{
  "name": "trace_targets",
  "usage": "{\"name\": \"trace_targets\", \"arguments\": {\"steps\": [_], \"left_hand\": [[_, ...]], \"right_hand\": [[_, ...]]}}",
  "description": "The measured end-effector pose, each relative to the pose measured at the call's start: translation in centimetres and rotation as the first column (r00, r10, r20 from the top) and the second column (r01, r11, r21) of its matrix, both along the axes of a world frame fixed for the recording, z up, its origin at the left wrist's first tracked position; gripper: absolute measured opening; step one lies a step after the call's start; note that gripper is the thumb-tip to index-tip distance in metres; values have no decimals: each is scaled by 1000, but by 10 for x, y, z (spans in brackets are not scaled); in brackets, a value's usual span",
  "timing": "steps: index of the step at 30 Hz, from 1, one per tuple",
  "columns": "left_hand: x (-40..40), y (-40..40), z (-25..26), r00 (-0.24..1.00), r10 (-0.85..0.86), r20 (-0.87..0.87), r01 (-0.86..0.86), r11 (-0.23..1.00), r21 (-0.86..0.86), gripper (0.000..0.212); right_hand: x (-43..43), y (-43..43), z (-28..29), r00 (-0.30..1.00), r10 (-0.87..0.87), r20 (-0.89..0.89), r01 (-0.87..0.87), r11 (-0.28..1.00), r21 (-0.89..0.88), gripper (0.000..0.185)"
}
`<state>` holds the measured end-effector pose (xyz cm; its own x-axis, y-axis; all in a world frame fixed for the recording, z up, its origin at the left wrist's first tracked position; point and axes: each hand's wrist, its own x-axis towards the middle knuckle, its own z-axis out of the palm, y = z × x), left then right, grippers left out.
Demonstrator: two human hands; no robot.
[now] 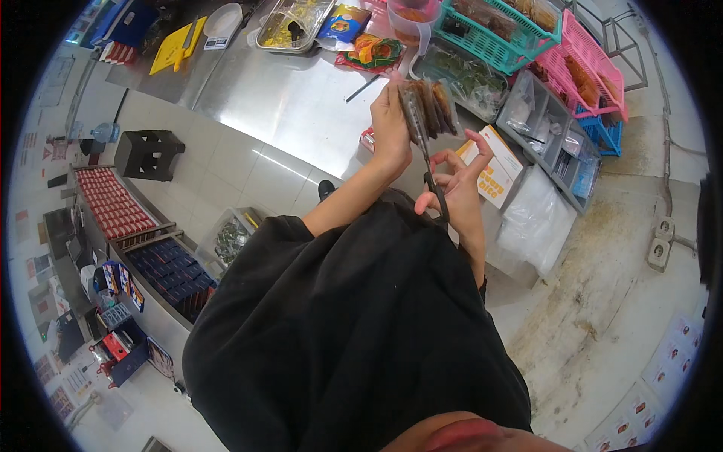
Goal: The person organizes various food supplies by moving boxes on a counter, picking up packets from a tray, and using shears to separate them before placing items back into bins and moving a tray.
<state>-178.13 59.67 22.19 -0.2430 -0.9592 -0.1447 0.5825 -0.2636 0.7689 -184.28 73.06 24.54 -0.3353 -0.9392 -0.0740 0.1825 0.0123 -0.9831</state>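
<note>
My left hand (390,124) grips a bunch of clear plastic sachets (438,110) with brown-orange contents, held up above the front edge of the steel table (254,85). In my right hand (464,189) is a pair of dark-handled scissors (435,195), thumb and fingers at the handles. Its blades point up along the near side of the sachets; whether they touch the plastic I cannot tell. Beyond my left hand lie a red food packet (370,53) and a dark thin stick-like item (361,89). A white and yellow printed carton (492,164) lies behind my right hand.
Along the table's back stand a steel tray (294,25), a plastic jug (412,25), and teal (486,39) and pink baskets (587,73). To the right are a grey divided organizer (545,121) and clear plastic bags (536,220). A knife (183,53) rests on a yellow cutting board (169,48).
</note>
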Motion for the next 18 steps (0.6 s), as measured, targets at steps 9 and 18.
{"name": "trace_targets", "arguments": {"steps": [9,18], "left_hand": [[3,5,9,997,38,60,-32,995,-95,43],[6,14,16,999,2,38,1,998,-58,43]], "right_hand": [[0,-5,7,1000,28,-9,-29,995,-95,149],[0,-9,8,997,37,72,-32,997,-70,152]]}}
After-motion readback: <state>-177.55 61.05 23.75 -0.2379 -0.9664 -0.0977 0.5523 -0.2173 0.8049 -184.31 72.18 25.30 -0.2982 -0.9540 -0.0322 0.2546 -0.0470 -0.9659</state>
